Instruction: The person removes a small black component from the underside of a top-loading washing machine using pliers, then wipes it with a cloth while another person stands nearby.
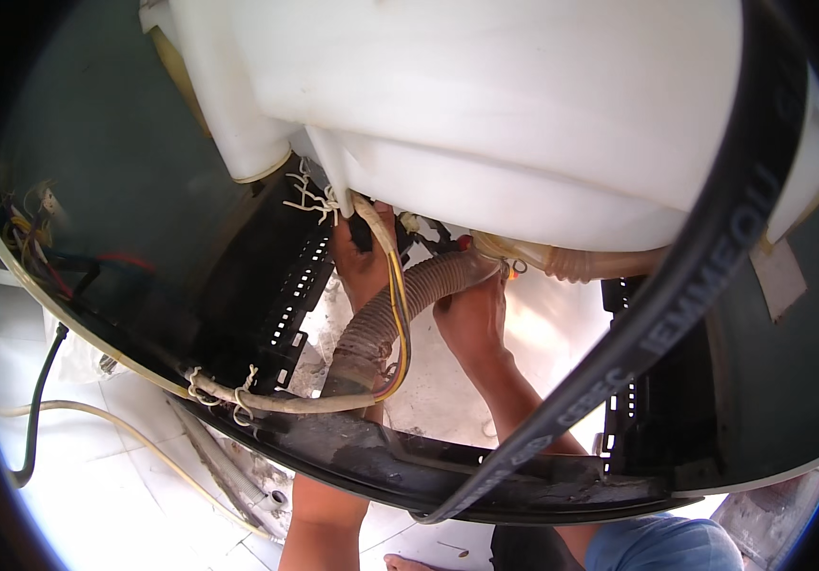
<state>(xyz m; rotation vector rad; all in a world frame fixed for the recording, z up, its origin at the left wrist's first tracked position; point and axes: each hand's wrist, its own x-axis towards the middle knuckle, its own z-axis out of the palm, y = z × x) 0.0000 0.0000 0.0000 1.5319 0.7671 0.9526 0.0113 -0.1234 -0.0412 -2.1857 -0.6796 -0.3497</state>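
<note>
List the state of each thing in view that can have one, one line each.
White tub: tilted, underside exposed.
Ribbed hose: bent, running up under the tub.
Wire bundle: tied with white ties.
Black belt: loose, hanging across the frame.
Left hand: reaching up, gripping a black part; grip partly hidden.
Right hand: on the hose's upper end.

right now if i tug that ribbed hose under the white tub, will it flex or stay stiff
The ribbed hose would probably flex: it already curves in a bend below the white tub. Its corrugated wall suggests it bends easily without kinking. It looks light, yet the wire bundle running along it and the left hand and right hand beside it may limit its movement.
</note>
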